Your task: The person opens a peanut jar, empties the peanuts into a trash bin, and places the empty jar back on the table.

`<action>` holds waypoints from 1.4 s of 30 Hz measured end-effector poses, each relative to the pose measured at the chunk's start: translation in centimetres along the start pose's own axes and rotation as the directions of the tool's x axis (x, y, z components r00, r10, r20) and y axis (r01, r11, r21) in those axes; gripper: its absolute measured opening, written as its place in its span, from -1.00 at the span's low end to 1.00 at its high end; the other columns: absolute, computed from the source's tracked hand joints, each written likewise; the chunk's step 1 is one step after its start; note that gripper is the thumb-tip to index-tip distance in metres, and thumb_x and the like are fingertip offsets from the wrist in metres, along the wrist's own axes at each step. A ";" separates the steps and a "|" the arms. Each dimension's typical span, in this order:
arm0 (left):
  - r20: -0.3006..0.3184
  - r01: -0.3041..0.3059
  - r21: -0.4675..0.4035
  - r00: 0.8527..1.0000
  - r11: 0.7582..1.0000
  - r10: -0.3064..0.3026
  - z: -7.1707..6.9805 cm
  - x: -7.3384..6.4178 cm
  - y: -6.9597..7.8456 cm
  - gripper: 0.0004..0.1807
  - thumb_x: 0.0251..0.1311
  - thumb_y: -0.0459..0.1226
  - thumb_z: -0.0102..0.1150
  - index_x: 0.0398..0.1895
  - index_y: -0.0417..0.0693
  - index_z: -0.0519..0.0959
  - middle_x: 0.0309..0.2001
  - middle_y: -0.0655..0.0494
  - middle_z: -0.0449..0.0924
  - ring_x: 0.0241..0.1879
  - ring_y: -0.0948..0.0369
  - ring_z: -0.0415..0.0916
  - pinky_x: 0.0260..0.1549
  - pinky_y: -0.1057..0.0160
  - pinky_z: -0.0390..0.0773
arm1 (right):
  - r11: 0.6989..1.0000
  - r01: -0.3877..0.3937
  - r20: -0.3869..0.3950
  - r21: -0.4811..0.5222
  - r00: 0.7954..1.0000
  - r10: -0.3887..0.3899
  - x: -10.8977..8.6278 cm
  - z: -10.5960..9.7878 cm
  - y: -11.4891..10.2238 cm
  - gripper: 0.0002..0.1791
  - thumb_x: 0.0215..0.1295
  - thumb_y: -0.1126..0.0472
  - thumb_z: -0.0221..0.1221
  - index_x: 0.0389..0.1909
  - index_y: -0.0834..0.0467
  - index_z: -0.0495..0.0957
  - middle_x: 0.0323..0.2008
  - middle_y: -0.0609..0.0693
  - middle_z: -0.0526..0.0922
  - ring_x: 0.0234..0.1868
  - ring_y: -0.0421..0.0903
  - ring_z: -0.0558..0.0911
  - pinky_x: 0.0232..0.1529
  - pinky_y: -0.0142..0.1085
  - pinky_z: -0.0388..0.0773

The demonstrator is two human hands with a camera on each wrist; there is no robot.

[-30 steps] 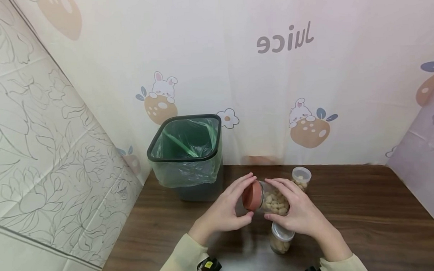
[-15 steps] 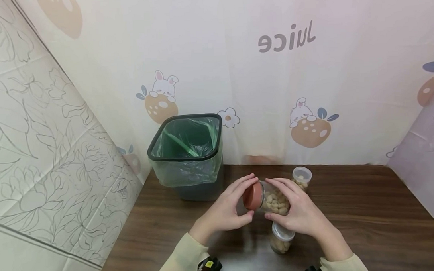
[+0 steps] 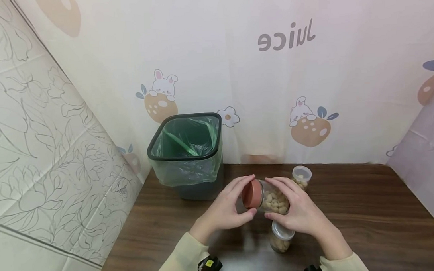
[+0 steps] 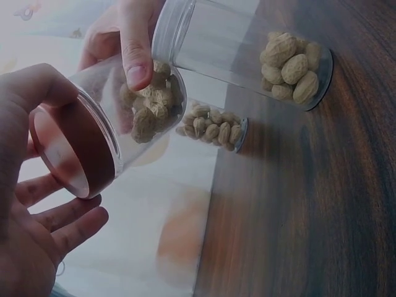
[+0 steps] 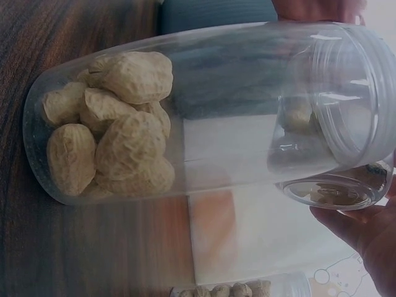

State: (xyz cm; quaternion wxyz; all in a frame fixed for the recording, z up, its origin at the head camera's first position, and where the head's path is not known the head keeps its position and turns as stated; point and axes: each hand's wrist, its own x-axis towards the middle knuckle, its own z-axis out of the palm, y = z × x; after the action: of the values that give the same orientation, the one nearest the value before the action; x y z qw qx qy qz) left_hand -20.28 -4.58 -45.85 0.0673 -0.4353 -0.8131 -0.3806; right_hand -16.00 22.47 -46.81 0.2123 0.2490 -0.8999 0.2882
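Note:
Both hands hold a clear jar of peanuts (image 3: pixel 274 199) on its side above the table, its reddish-brown lid (image 3: pixel 252 194) toward the left. My left hand (image 3: pixel 224 210) has thumb and fingertips on opposite sides of the lid. Gripping the jar's body is my right hand (image 3: pixel 300 209), the thumb along its near side. Below the right hand, a second clear jar with peanuts (image 3: pixel 281 240) stands upright on the table; it looms large in the right wrist view (image 5: pixel 229 111). A third peanut jar (image 3: pixel 302 176) stands behind the right hand, partly hidden by it.
A bin (image 3: pixel 199 192) with a black rim and green plastic liner stands at the back left of the dark wooden table (image 3: pixel 356 210). Printed cloth (image 3: pixel 258 94) hangs along the back and sides.
The left thumb has come up slightly against the lid, and the left fingers have drawn in a little. The right hand, the jars and the bin stay in place.

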 end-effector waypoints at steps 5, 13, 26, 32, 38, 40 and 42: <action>0.000 0.067 -0.012 0.998 0.998 -0.067 0.0 -0.1 0.0 0.00 0.35 -0.02 0.43 0.77 0.28 0.12 0.54 0.12 0.40 0.39 0.21 0.49 0.31 0.14 0.60 | 1.000 0.001 -0.006 -0.002 1.000 -0.001 0.0 0.0 0.0 0.18 -0.21 0.03 0.80 0.55 -0.02 0.47 0.36 -0.07 0.55 0.31 -0.06 0.57 0.18 0.05 0.65; 0.001 0.099 -0.025 0.995 0.995 -0.099 0.1 0.0 0.1 -0.08 0.40 0.04 0.40 0.74 0.19 0.20 0.47 0.08 0.47 0.28 0.23 0.56 0.20 0.25 0.65 | 1.000 0.010 -0.013 -0.003 1.000 -0.010 0.1 0.0 0.0 0.17 -0.20 0.03 0.79 0.54 -0.02 0.48 0.36 -0.06 0.55 0.31 -0.05 0.57 0.19 0.01 0.62; -0.002 0.120 -0.019 0.993 0.993 -0.120 0.1 0.0 0.1 -0.10 0.40 0.09 0.38 0.72 0.19 0.23 0.44 0.09 0.50 0.24 0.25 0.56 0.16 0.31 0.65 | 1.000 0.008 -0.011 -0.004 1.000 -0.008 0.1 -0.1 -0.2 0.15 -0.21 0.02 0.80 0.52 0.05 0.51 0.35 -0.06 0.56 0.30 -0.06 0.58 0.21 -0.09 0.60; -0.005 0.131 -0.002 0.991 0.991 -0.131 0.0 0.0 0.2 -0.10 0.42 0.13 0.36 0.72 0.16 0.25 0.40 0.09 0.54 0.19 0.27 0.58 0.14 0.29 0.66 | 1.000 0.005 -0.012 -0.007 1.000 -0.005 0.0 -0.1 -0.2 0.14 -0.20 0.01 0.79 0.52 0.04 0.50 0.35 -0.06 0.56 0.31 -0.05 0.57 0.20 -0.03 0.60; 0.003 0.158 -0.010 0.987 0.987 -0.158 -0.1 0.0 0.3 -0.11 0.42 0.16 0.34 0.72 0.18 0.25 0.40 0.10 0.54 0.18 0.26 0.57 0.15 0.25 0.66 | 1.000 0.007 -0.012 -0.006 1.000 -0.007 0.0 -0.1 -0.2 0.14 -0.19 0.01 0.79 0.52 0.05 0.50 0.35 -0.05 0.56 0.31 -0.03 0.57 0.20 0.02 0.60; 0.005 0.162 -0.014 0.987 0.987 -0.162 -0.1 0.0 0.4 -0.11 0.42 0.16 0.34 0.72 0.18 0.25 0.41 0.10 0.53 0.18 0.26 0.57 0.16 0.24 0.66 | 1.000 0.008 -0.014 -0.006 1.000 -0.008 0.0 -0.1 -0.2 0.14 -0.20 0.01 0.79 0.51 0.07 0.51 0.35 -0.05 0.56 0.31 -0.03 0.57 0.20 0.03 0.60; 0.005 0.162 -0.017 0.987 0.987 -0.162 -0.1 0.0 0.4 -0.10 0.41 0.16 0.35 0.72 0.18 0.26 0.42 0.10 0.53 0.18 0.26 0.57 0.16 0.24 0.66 | 1.000 0.009 -0.014 -0.007 1.000 -0.009 0.0 -0.1 -0.2 0.14 -0.20 0.01 0.79 0.51 0.09 0.51 0.35 -0.05 0.56 0.31 -0.03 0.57 0.20 0.03 0.59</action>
State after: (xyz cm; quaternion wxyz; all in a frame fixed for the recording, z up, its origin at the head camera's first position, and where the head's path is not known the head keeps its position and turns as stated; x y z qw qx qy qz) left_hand -20.05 -4.49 -45.56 0.0309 -0.3688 -0.8426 -0.3911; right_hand -15.88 22.42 -46.67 0.2206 0.2503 -0.8982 0.2861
